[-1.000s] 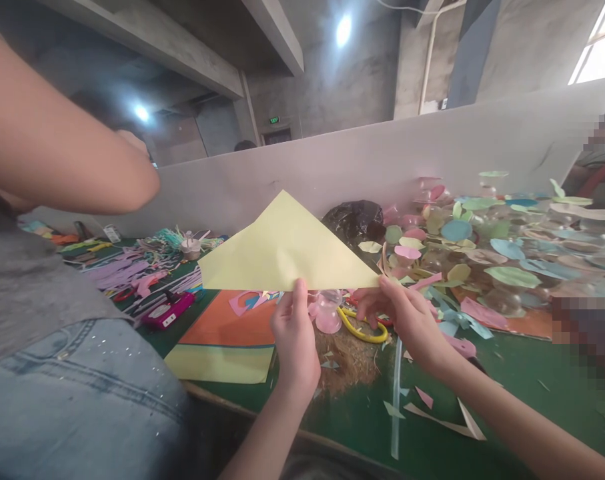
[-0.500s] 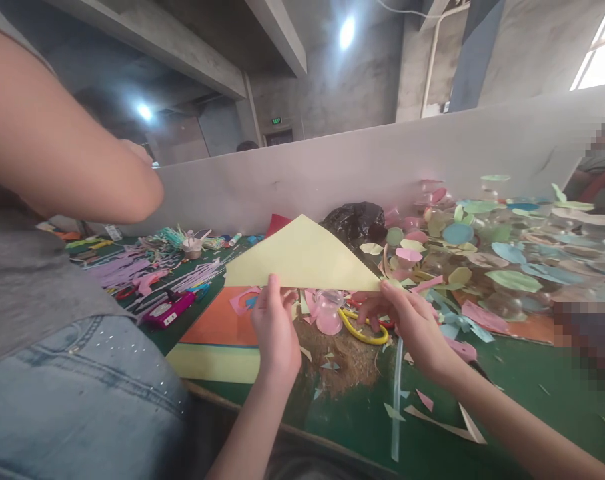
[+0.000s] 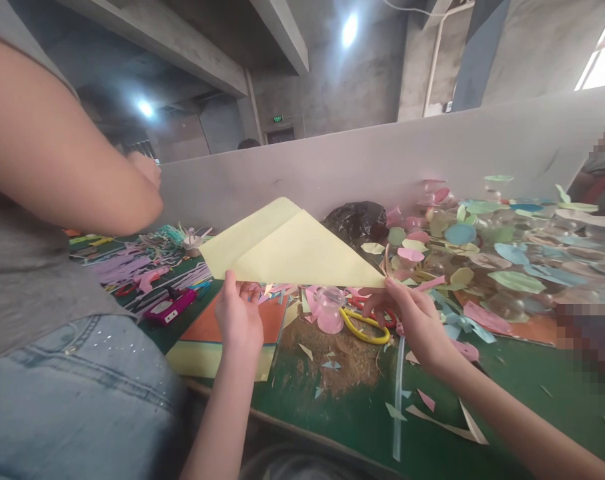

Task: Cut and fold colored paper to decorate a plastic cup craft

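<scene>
A folded sheet of pale yellow paper (image 3: pixel 297 250) hangs above the table, its layers slightly offset and its long folded edge toward me. My left hand (image 3: pixel 239 317) pinches that edge near its left end, thumb in front and fingers behind. At the right corner, my right hand (image 3: pixel 415 320) grips the paper between thumb and fingers. Below the paper lie scissors with yellow handles (image 3: pixel 365 327), a pink plastic cup (image 3: pixel 329 313) and red handles partly hidden by my right fingers. A stack of orange paper (image 3: pixel 255 323) over yellow sheets lies below my left hand.
On the right is a heap of clear cups with coloured paper petals (image 3: pixel 512 257). A black plastic bag (image 3: pixel 355 220) sits before the grey partition (image 3: pixel 282 177). A co-worker's arm (image 3: pixel 82 160) is close on the left, near a magenta device (image 3: pixel 171 308). A clear stick (image 3: pixel 398 400) lies in front.
My left hand has moved left along the paper's lower edge. A second layer of the yellow sheet now shows at the upper left. My right hand has hardly moved.
</scene>
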The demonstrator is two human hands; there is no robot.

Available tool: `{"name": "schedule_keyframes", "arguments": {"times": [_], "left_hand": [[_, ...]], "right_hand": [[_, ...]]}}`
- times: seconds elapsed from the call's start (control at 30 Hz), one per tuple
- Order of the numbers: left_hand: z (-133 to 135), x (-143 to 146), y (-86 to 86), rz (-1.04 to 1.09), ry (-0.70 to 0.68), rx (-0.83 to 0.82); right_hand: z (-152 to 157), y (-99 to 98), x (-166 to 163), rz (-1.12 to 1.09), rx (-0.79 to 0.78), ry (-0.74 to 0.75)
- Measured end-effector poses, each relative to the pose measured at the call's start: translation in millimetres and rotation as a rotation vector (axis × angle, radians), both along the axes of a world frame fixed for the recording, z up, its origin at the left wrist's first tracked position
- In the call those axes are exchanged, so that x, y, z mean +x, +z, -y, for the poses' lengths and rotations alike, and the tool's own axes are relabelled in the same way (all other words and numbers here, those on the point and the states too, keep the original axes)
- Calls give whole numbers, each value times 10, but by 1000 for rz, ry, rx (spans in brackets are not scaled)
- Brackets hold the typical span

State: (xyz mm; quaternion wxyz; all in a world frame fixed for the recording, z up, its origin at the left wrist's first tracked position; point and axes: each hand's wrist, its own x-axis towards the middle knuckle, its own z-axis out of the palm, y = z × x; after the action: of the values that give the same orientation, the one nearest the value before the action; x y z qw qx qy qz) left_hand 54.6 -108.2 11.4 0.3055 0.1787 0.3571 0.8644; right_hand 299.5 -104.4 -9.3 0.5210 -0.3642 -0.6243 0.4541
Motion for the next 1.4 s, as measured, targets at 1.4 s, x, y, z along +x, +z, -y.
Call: {"name": "schedule_keyframes", "arguments": {"times": [1.4], "left_hand": [[425,633,-248,-211,-405,-70]], "right_hand": [[93,61,-9,150,-158,162]]}}
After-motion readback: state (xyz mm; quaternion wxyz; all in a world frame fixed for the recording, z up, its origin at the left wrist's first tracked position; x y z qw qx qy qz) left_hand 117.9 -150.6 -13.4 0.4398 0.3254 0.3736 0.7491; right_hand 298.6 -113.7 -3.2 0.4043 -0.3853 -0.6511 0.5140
